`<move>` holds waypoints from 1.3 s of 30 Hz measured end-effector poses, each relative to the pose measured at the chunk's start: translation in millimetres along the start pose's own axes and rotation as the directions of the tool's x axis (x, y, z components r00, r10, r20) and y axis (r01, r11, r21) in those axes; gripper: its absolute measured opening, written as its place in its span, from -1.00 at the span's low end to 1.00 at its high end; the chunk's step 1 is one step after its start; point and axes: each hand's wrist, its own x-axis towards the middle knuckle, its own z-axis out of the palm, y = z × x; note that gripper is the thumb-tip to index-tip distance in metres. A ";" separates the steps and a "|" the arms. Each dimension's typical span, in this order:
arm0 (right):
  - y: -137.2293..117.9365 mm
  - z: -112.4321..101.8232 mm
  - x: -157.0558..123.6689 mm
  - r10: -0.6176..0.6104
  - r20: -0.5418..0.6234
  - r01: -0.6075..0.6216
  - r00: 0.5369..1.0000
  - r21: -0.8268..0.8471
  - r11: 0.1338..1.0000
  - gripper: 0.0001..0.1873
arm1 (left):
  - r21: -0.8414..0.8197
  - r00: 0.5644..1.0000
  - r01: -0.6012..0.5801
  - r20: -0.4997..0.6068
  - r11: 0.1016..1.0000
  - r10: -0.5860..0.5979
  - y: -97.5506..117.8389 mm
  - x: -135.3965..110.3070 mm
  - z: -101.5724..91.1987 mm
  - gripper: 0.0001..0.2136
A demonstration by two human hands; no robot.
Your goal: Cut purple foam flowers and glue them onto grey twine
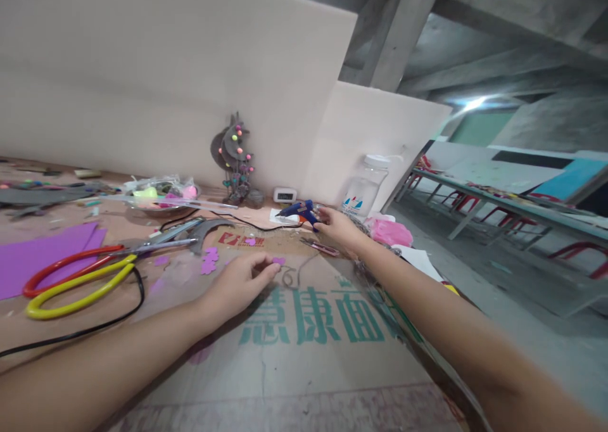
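My right hand (336, 228) is closed on the handle of a blue glue gun (304, 211), whose nozzle points left above a small white patch on the table. Over the printed cardboard (313, 362), my left hand (240, 279) has its thumb and forefinger pinched on a small purple foam piece (278, 261). A thin grey cord (289, 276) lies curled just beyond those fingertips. Several purple cut-outs (209, 261) rest left of that hand. Below the glue gun lies a pair of small thread snips (320, 247).
Large red-and-yellow-handled scissors (80, 283) and purple sheets (42, 258) lie at left. A black cable (95, 324) crosses there. Behind stand a bowl of pompoms (161, 194), a grey moon decoration (235, 156), a small clock (285, 195) and a clear bottle (365, 188).
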 end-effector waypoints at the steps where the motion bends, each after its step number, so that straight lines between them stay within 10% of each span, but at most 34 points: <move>1: 1.3 3.2 6.4 0.010 0.020 -0.010 1.000 -0.006 1.000 -0.50 | 0.003 1.000 -0.002 0.001 1.000 0.002 0.2 0.0 -0.4 -0.73; 14: -10.4 21.3 17.4 0.101 -0.089 -0.091 0.991 0.114 0.989 -0.71 | 0.013 1.000 -0.014 0.009 1.000 0.014 -0.8 0.6 -0.3 -0.74; 24: -56.9 -10.9 -78.1 -0.013 0.038 -0.011 0.999 0.564 0.826 -0.64 | 0.052 0.998 -0.029 -0.049 0.998 0.032 -2.4 3.5 -1.3 -0.72; 31: -52.5 2.6 -122.9 0.077 0.026 -0.080 0.997 0.485 0.871 -0.67 | 0.015 0.998 0.044 -0.049 0.999 -0.043 1.5 3.6 -4.1 -0.73; 39: -59.6 3.8 -132.6 -0.087 0.038 0.061 0.995 0.453 0.889 -0.70 | -0.019 0.997 0.050 -0.060 0.999 -0.052 -3.0 4.8 -4.7 -0.71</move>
